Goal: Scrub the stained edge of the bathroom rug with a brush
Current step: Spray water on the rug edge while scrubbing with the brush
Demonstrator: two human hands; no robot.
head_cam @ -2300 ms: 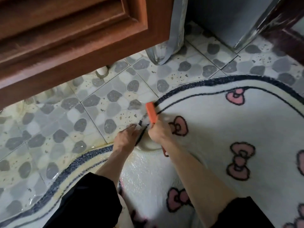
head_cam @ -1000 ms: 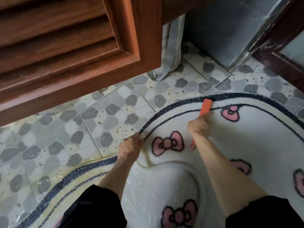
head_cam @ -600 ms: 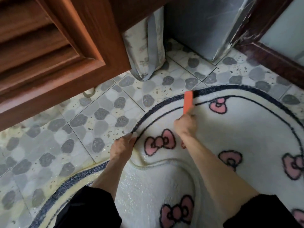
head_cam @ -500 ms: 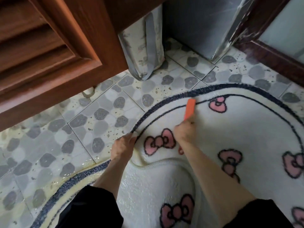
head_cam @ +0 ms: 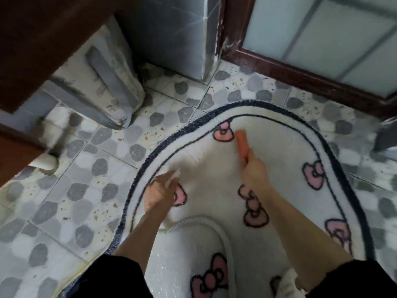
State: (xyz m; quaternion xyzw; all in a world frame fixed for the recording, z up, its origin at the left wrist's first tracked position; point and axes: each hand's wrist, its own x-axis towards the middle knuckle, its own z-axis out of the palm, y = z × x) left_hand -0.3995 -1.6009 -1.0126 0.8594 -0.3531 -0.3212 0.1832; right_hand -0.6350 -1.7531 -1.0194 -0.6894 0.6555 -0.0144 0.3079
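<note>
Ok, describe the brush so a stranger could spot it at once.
Find the white rug with the dark blue border on the pebble-pattern floor tiles. Near its far curved end, the right hand grips the brush, which points away beside a pink bow. It is the only solid orange thing on the rug.

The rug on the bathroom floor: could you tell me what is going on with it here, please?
A person is bent over the white rug, working on it with a brush. The right hand grips the orange brush, which lies on the pile beside a pink bow, just inside the dark border. The left hand rests on the rug near that border, on the side toward the tiled floor. Blur hides whether its fingers pinch the pile.
</note>
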